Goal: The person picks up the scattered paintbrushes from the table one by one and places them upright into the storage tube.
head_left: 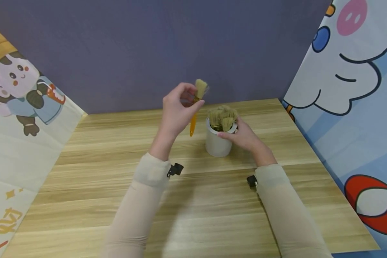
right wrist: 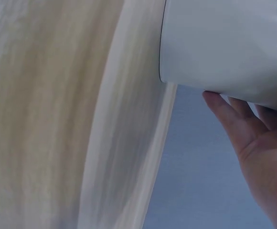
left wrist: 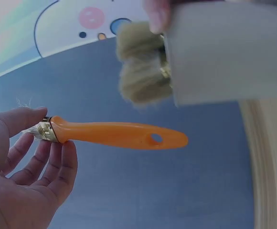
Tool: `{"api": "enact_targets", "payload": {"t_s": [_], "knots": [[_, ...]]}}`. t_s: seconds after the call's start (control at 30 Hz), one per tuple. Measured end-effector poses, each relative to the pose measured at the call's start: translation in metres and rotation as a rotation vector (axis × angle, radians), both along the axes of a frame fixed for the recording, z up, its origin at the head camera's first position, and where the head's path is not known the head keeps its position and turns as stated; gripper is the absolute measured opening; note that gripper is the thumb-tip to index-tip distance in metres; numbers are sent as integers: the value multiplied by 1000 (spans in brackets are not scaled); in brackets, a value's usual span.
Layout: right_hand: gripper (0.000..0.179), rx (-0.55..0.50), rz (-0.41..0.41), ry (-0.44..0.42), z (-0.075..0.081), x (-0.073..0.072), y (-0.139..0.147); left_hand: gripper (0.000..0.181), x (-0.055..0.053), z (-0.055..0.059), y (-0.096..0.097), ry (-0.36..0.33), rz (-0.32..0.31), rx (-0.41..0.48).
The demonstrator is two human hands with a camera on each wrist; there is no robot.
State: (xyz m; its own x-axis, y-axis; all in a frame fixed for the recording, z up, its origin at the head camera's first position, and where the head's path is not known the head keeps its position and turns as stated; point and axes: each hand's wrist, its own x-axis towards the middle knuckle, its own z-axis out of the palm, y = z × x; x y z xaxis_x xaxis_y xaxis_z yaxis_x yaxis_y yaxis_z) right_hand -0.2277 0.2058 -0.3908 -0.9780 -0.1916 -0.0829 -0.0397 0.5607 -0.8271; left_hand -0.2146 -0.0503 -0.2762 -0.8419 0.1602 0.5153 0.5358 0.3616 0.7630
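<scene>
My left hand (head_left: 179,107) pinches a paintbrush (head_left: 192,125) by its metal ferrule, bristles up and orange handle hanging down. In the left wrist view the orange handle (left wrist: 124,134) points away from the fingers, with a hole near its end. To the right, a white cylindrical cup (head_left: 218,144) stands upright on the table, with several pale-bristled brushes (head_left: 221,116) in it, bristles up. My right hand (head_left: 245,135) grips the cup near its rim, thumb at the front. Its fingers bend along the cup's side (right wrist: 219,47) in the right wrist view. The held brush is apart from the cup.
The wood-grain table (head_left: 93,179) ends at a dark blue-grey wall (head_left: 142,53) just behind the cup. Cartoon-printed panels (head_left: 335,82) stand on both sides. Small black mounts (head_left: 175,170) sit at both wrists.
</scene>
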Motion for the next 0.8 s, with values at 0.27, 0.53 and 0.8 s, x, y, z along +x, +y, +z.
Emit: {"api": "enact_targets", "payload": {"t_s": [0.27,0.53,0.8], "knots": [[117,-8,1,-34,2,2,0,31,2,9,20,-11,-69,100],[115,-18,6,-20,1,0,1,29,3,10,35,-28,-116,224],[111,-54,11,-18,-1,0,1,29,0,-1,45,-52,-151,291]]}}
